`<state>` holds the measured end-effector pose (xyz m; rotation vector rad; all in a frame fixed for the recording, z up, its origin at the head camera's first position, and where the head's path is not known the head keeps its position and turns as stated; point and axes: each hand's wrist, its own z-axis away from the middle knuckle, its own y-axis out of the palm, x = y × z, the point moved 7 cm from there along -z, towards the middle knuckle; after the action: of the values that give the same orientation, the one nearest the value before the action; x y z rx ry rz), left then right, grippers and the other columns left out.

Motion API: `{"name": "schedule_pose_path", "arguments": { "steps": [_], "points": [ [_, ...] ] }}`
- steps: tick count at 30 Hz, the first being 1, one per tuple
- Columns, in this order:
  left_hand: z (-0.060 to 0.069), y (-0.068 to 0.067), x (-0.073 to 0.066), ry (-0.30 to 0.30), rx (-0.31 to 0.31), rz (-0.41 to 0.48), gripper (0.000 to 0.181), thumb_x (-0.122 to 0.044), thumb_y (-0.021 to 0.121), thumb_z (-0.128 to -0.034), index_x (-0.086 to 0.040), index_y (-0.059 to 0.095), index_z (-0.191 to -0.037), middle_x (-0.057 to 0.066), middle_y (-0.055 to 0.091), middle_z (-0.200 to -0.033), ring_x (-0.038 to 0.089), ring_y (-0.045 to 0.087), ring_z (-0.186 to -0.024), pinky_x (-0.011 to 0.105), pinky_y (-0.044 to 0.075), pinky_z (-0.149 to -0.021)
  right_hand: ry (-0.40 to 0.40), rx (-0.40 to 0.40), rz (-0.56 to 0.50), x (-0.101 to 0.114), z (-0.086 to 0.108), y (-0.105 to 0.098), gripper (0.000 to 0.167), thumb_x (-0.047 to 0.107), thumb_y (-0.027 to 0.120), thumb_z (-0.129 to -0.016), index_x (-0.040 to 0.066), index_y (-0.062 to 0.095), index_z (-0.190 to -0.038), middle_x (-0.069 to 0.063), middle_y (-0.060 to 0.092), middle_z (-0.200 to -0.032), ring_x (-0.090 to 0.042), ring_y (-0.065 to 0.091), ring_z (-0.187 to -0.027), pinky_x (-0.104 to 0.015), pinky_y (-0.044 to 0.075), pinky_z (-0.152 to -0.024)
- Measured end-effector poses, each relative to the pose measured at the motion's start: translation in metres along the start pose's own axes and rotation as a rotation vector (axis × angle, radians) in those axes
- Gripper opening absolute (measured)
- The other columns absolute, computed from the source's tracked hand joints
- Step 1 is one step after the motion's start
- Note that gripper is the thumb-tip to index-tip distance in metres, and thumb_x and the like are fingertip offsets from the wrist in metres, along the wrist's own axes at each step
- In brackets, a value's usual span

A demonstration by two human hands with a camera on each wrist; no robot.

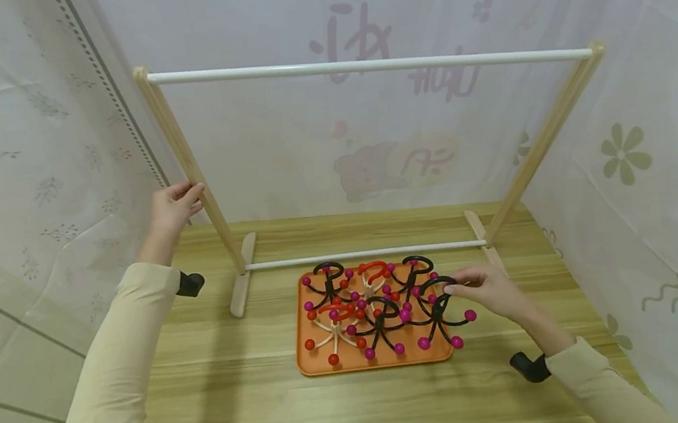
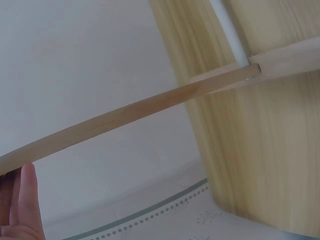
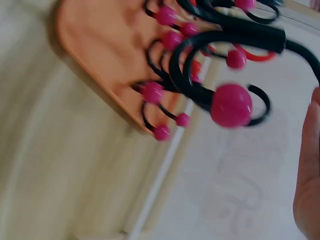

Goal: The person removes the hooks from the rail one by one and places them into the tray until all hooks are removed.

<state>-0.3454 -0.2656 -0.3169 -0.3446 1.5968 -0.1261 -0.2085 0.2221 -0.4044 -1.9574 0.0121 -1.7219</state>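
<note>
My left hand point(image 1: 176, 205) grips the left wooden post point(image 1: 181, 149) of a rack between thumb and fingers. In the left wrist view the thumb point(image 2: 30, 200) lies against the post's edge, with the other fingers partly hidden. My right hand point(image 1: 489, 288) pinches the curved top of a black multi-prong hook point(image 1: 438, 312) tipped with pink balls. This hook is raised over the right end of an orange tray point(image 1: 356, 362). Other hooks lie on the tray: black ones point(image 1: 379, 322) with pink balls, and cream-and-red ones point(image 1: 335, 327) with red balls.
The rack's white top bar point(image 1: 360, 65) spans two posts, the right one point(image 1: 541, 143) standing on a wooden foot. A lower white bar point(image 1: 363, 255) runs just behind the tray. Patterned white curtains point(image 1: 647, 218) enclose the wood-grain table point(image 1: 260, 402).
</note>
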Motion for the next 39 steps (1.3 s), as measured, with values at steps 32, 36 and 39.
{"name": "schedule_pose_path", "arguments": {
  "steps": [32,36,39],
  "points": [
    [-0.002,0.000,0.005,-0.012,0.002,-0.016,0.057,-0.029,0.048,-0.0904,0.006,0.031,-0.132,0.024,0.038,-0.129,0.030,0.041,-0.115,0.023,0.043,-0.085,-0.192,-0.404,-0.147,-0.135,0.009,0.035,0.020,0.013,0.067,-0.079,0.005,0.068,-0.098,-0.010,0.066,-0.088,-0.020,0.063,-0.071,-0.023,0.051,-0.051],
    [-0.001,0.000,0.004,-0.004,0.003,-0.008,0.057,-0.028,0.047,-0.0906,0.007,0.031,-0.132,0.025,0.038,-0.129,0.031,0.040,-0.115,0.023,0.043,-0.086,-0.211,-0.388,-0.173,-0.136,0.008,0.036,0.019,0.007,0.066,-0.079,0.002,0.067,-0.098,-0.013,0.065,-0.087,-0.022,0.063,-0.071,-0.025,0.051,-0.051],
    [-0.002,0.000,0.004,0.001,-0.001,-0.013,0.057,-0.028,0.048,-0.0905,0.007,0.032,-0.132,0.025,0.038,-0.128,0.031,0.041,-0.115,0.023,0.043,-0.085,-0.186,-0.385,-0.162,-0.154,0.005,0.037,0.020,0.010,0.066,-0.080,0.006,0.067,-0.100,-0.010,0.065,-0.090,-0.019,0.063,-0.073,-0.024,0.052,-0.053]
  ]
}}
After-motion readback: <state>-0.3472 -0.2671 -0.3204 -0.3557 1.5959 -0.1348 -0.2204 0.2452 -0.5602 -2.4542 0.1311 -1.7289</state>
